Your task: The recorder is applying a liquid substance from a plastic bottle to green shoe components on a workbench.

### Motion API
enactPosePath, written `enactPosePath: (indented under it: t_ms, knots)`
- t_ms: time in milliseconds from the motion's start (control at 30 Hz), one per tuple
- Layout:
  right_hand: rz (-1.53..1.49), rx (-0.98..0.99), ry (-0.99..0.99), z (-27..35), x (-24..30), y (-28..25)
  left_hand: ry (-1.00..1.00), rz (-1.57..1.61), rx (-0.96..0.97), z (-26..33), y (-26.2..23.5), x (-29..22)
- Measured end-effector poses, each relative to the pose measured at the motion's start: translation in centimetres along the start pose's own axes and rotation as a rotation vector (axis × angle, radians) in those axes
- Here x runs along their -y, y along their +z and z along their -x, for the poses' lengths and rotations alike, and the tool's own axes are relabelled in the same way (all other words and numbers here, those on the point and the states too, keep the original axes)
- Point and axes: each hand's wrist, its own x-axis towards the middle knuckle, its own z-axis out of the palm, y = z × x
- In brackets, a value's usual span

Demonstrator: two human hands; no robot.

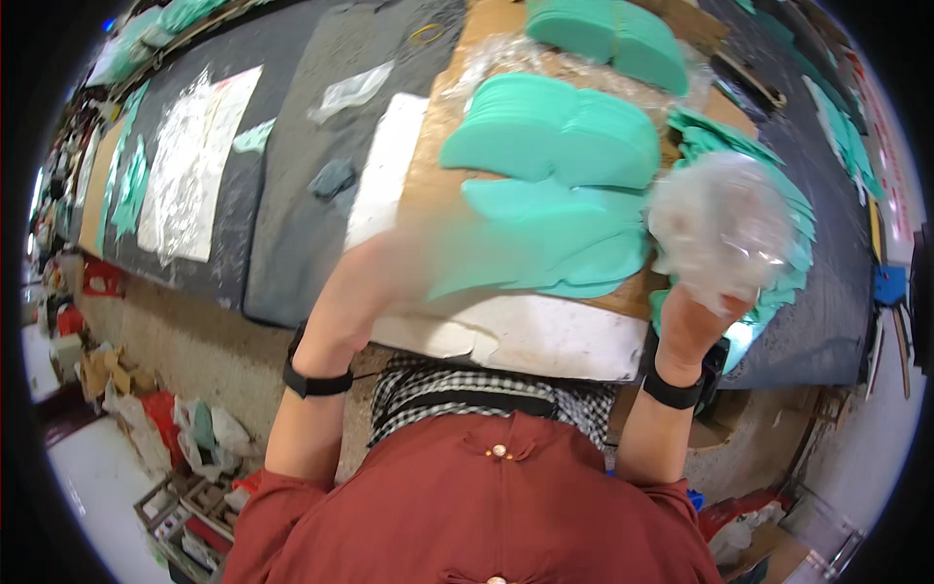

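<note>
My left hand (404, 263) is smeared by motion at the left end of some loose green foam insole-shaped pieces (584, 243). Its fingers cannot be made out, nor whether they touch the pieces. Closed around the base of a rounded clear plastic bundle (725, 219), my right hand (702, 316) is raised to the right of them. What the bundle contains is unclear. Just beyond the loose pieces, two neat stacks of matching green pieces (555, 127) stand side by side on a brown board (428, 185). A fanned pile of green sheets (793, 209) lies partly behind the plastic bundle.
A white slab (525, 336) edges the worktable before me. More green stacks (608, 39) rest at the far side. Left on the dark tabletop are a dark rag (332, 179), a plastic scrap (352, 92) and plastic-covered white sheet (199, 165). Bags (199, 433) and crates lie on the floor.
</note>
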Motion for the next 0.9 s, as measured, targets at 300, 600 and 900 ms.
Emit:
enactPosePath:
  t_ms: [300, 600, 900]
  knots:
    - [-0.98, -0.4, 0.491, -3.2, 0.3, -4.1, 0.775, -0.79, -0.164, 0.1, 2.8, -1.4]
    - [-0.64, 0.293, 0.191, 3.4, 4.3, 1.9, 0.852, -1.237, -0.026, -0.8, 2.4, 3.4]
    - [-0.529, 0.246, 0.433, 5.2, -1.9, 1.2, 0.823, -1.137, -0.108, 0.9, 2.6, 3.5]
